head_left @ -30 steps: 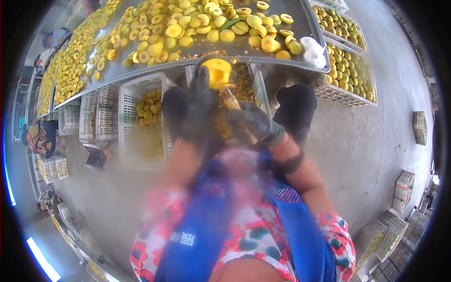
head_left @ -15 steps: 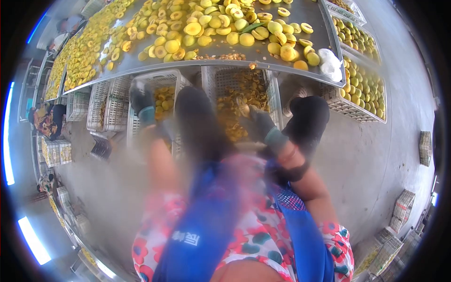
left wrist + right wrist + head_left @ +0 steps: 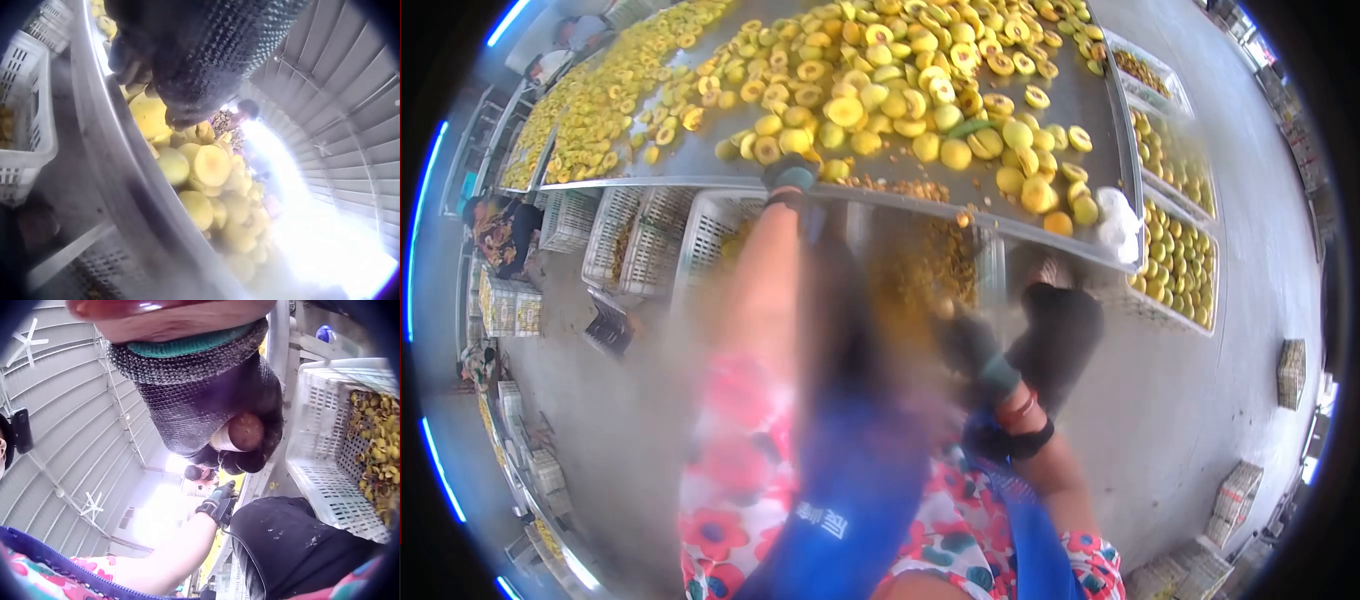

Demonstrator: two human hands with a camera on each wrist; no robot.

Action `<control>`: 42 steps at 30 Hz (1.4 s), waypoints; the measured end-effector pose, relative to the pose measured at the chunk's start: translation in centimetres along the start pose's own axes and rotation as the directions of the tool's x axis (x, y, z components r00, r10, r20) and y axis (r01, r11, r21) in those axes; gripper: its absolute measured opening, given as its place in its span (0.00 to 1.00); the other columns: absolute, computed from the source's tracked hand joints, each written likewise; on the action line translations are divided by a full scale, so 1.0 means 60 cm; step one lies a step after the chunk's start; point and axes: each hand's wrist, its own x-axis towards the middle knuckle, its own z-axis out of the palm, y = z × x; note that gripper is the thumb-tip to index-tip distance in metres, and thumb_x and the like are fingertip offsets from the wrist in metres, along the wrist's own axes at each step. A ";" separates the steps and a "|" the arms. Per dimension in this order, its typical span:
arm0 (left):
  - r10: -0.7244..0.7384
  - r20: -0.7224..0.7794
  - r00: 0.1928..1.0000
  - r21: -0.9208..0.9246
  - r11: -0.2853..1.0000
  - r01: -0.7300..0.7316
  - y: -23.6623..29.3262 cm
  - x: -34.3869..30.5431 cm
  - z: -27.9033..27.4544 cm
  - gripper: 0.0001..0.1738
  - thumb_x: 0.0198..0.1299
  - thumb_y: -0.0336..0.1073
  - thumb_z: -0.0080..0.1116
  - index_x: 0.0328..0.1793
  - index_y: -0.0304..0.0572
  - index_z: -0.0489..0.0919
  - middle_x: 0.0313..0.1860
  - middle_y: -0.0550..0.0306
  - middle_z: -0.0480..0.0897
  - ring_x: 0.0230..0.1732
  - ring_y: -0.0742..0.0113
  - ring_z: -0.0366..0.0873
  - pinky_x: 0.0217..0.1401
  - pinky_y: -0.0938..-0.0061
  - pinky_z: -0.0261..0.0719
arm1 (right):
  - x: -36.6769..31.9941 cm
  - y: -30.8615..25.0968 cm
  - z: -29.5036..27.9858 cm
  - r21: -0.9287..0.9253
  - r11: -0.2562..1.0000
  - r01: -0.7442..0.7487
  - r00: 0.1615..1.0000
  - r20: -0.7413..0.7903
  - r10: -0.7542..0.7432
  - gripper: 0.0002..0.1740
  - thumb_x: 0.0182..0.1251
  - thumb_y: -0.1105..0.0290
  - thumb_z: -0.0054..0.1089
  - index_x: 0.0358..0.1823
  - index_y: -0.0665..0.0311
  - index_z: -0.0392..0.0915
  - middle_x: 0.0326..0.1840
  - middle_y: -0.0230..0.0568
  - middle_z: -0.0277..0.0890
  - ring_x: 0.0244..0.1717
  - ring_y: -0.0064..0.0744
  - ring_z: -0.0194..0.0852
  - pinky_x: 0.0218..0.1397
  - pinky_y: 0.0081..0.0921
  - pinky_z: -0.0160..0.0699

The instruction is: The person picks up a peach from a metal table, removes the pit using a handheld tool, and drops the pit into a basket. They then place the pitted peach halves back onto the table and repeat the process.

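My gloved left hand (image 3: pixel 791 176) reaches over the near table edge into a heap of yellow stone fruit (image 3: pixel 845 110), some whole and some halved. In the left wrist view its fingers curl over a yellow stone fruit (image 3: pixel 149 115) beside the metal rim, while the glove covers part of that fruit. Lower down, between the knees, my gloved right hand (image 3: pixel 972 345) grips a wooden-handled tool. The round handle end (image 3: pixel 247 432) pokes out of the fist in the right wrist view; the tool's working end is hidden there.
The metal table (image 3: pixel 1055 100) spans the front. Under its edge stands a white crate (image 3: pixel 322 456) with yellow pieces. Crates of greenish-yellow fruit (image 3: pixel 1175 255) stand at the right. A white plastic bag (image 3: pixel 1117 225) lies at the table corner, and small pits (image 3: pixel 895 188) lie along the edge.
Earlier my left hand held up a halved fruit by the tool, then hung over the left crate. Now it is up among the table's fruit. My right hand has lowered, still gripping the tool.
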 end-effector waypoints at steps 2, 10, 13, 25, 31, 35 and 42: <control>-0.022 0.056 0.998 -0.026 0.999 0.024 0.020 -0.014 -0.028 0.35 0.55 0.65 0.51 0.60 0.49 0.76 0.56 0.48 0.79 0.57 0.54 0.77 0.57 0.61 0.73 | 0.000 -0.034 -0.008 0.013 0.996 -0.086 0.996 0.023 0.086 0.13 0.61 0.65 0.59 0.37 0.68 0.69 0.21 0.56 0.72 0.24 0.56 0.74 0.26 0.39 0.70; 0.088 -0.083 0.993 -0.485 0.867 -0.118 0.111 -0.006 0.032 0.33 0.48 0.55 0.64 0.52 0.36 0.77 0.47 0.36 0.80 0.50 0.47 0.78 0.52 0.61 0.74 | -0.003 -0.048 -0.015 -0.014 0.999 -0.032 0.999 0.011 0.032 0.12 0.63 0.65 0.57 0.35 0.67 0.68 0.15 0.43 0.69 0.14 0.31 0.70 0.21 0.31 0.68; 0.155 -0.190 0.969 -0.546 0.804 -0.235 0.157 -0.018 0.046 0.31 0.48 0.53 0.64 0.51 0.35 0.77 0.44 0.37 0.81 0.48 0.46 0.79 0.51 0.62 0.74 | -0.007 -0.046 -0.024 -0.115 0.993 0.042 0.999 -0.009 -0.043 0.12 0.63 0.65 0.56 0.35 0.67 0.69 0.16 0.42 0.70 0.15 0.30 0.70 0.21 0.31 0.68; 0.488 -0.028 0.872 -0.991 -0.127 0.039 0.210 -0.324 -0.170 0.23 0.60 0.42 0.59 0.57 0.34 0.73 0.43 0.59 0.81 0.42 0.74 0.78 0.39 0.81 0.75 | -0.019 -0.104 -0.052 0.350 0.937 -0.007 0.984 -0.165 0.069 0.08 0.67 0.68 0.55 0.43 0.64 0.73 0.20 0.25 0.67 0.19 0.13 0.63 0.20 0.17 0.64; 0.430 -0.058 0.901 -0.977 -0.212 0.038 0.206 -0.446 -0.167 0.26 0.68 0.51 0.46 0.58 0.33 0.73 0.48 0.54 0.80 0.47 0.70 0.77 0.50 0.77 0.75 | -0.035 -0.135 -0.051 0.608 0.793 0.032 0.994 -0.104 0.039 0.08 0.69 0.68 0.54 0.43 0.64 0.73 0.20 0.23 0.66 0.17 0.12 0.62 0.17 0.15 0.63; 0.467 -0.124 0.876 -0.986 -0.156 -0.057 0.208 -0.468 -0.152 0.24 0.68 0.49 0.48 0.58 0.34 0.73 0.51 0.53 0.79 0.51 0.68 0.76 0.54 0.74 0.74 | -0.044 -0.130 -0.047 0.609 0.789 0.086 0.991 -0.135 -0.004 0.09 0.69 0.69 0.55 0.45 0.65 0.73 0.24 0.22 0.68 0.23 0.10 0.63 0.25 0.14 0.65; 0.517 -0.316 0.796 -0.946 -0.111 -0.304 0.214 -0.497 -0.151 0.23 0.67 0.47 0.50 0.57 0.36 0.73 0.49 0.53 0.79 0.50 0.68 0.76 0.54 0.73 0.75 | -0.065 -0.125 -0.051 0.536 0.837 0.114 0.991 -0.119 -0.059 0.12 0.69 0.70 0.54 0.50 0.67 0.73 0.33 0.25 0.72 0.33 0.10 0.65 0.35 0.12 0.67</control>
